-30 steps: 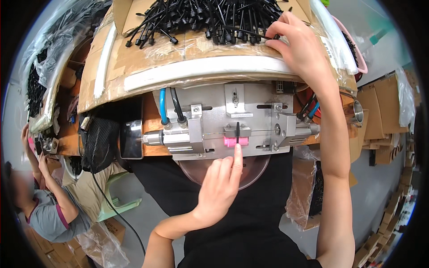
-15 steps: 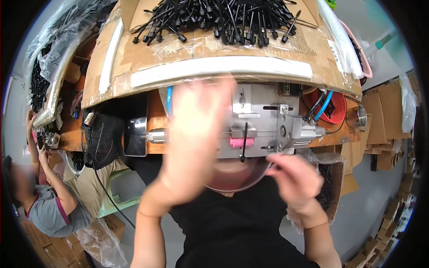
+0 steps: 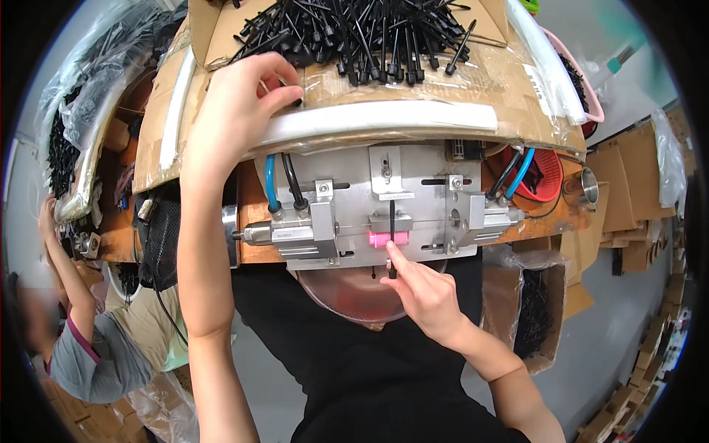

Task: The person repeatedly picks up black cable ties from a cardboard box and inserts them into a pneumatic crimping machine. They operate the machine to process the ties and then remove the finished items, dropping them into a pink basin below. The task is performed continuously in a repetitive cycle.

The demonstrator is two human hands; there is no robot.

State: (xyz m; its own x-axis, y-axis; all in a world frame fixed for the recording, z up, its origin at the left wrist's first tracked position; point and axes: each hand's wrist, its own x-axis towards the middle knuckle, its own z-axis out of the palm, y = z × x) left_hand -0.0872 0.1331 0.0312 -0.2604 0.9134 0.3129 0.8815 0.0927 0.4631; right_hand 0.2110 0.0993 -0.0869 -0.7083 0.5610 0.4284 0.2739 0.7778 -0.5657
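From the head view, the right hand has finger and thumb slightly parted at the black stick lying across the pink block, pinching or merely steadying I can't tell, best kept light and straight, while the left hand curls near the pile of sticks, its hold unclear.

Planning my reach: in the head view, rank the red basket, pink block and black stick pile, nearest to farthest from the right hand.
1. Pink block: by the right hand's index fingertip.
2. Red basket: farther forward, to the right.
3. Black stick pile: far forward, on cardboard.
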